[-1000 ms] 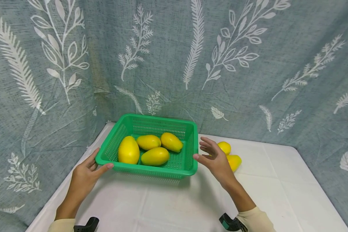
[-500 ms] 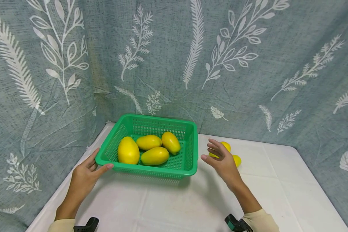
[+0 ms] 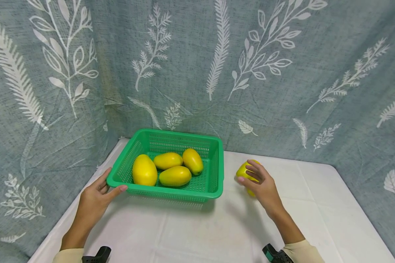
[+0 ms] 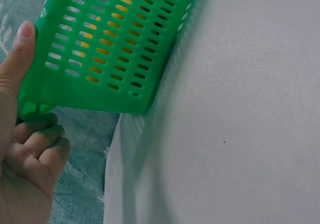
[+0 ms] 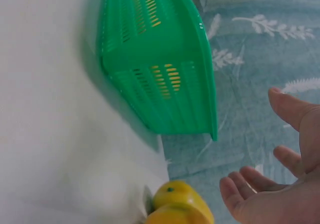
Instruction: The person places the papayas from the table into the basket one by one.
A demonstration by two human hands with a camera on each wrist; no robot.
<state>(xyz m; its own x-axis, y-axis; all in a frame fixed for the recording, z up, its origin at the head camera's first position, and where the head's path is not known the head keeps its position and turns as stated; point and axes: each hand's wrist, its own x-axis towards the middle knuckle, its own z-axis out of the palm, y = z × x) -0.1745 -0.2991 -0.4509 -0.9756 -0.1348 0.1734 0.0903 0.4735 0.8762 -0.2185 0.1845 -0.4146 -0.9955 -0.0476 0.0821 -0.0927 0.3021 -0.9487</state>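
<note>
The green plastic basket (image 3: 171, 193) stands at the back left with several yellow mangoes (image 3: 175, 176) lying in it. My left hand (image 3: 94, 201) grips its near left corner; in the left wrist view the thumb (image 4: 22, 41) lies on the rim and the fingers (image 4: 42, 139) curl below it. To the right of the basket, my right hand (image 3: 266, 190) hovers with fingers apart, holding nothing. It overlaps two more mangoes (image 3: 243, 171) in the head view and partly hides them. The right wrist view shows those mangoes (image 5: 182, 196) below the relaxed fingers (image 5: 240, 184).
A white cloth (image 3: 191, 230) covers the table. Behind and at both sides hangs a blue-grey curtain (image 3: 191, 65) with white leaf prints, close to the basket's far side. A dark band with a small device (image 3: 274, 254) sits at each wrist.
My right hand has moved from beside the basket's right edge rightward to over the two loose mangoes. The far right mango in the basket has rolled slightly. My left hand stays on the corner.
</note>
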